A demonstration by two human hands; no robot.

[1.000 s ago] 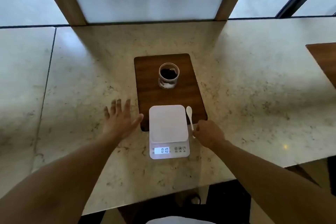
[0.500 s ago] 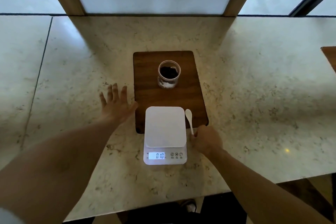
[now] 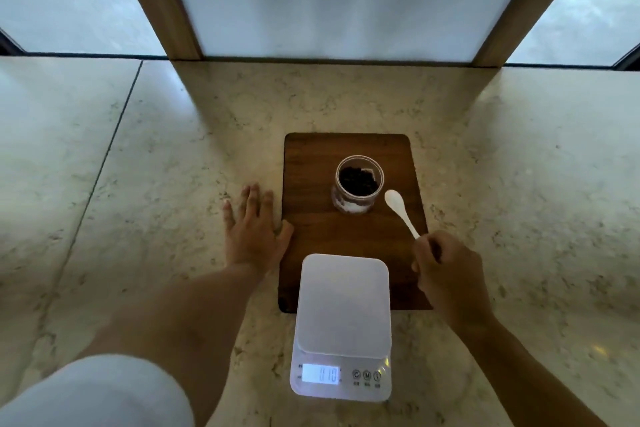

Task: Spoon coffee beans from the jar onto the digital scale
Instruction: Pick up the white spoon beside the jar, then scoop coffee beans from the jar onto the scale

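Note:
An open glass jar point(image 3: 358, 184) of dark coffee beans stands on a dark wooden board point(image 3: 311, 177). A white digital scale point(image 3: 343, 322) with a lit display sits at the board's near edge; its platform is bare. My right hand point(image 3: 446, 274) is closed on the handle of a white spoon point(image 3: 400, 210), whose empty bowl hangs just right of the jar. My left hand point(image 3: 254, 229) lies flat with fingers spread on the marble counter, its thumb touching the board's left edge.
The marble counter point(image 3: 138, 184) runs wide to both sides, with a seam at the left. Two wooden window posts point(image 3: 166, 0) rise at the back edge. The counter's front edge is near my body.
My right hand has lifted the spoon off the board beside the scale and carried it up toward the jar. The left hand stays flat by the board. The camera has moved closer.

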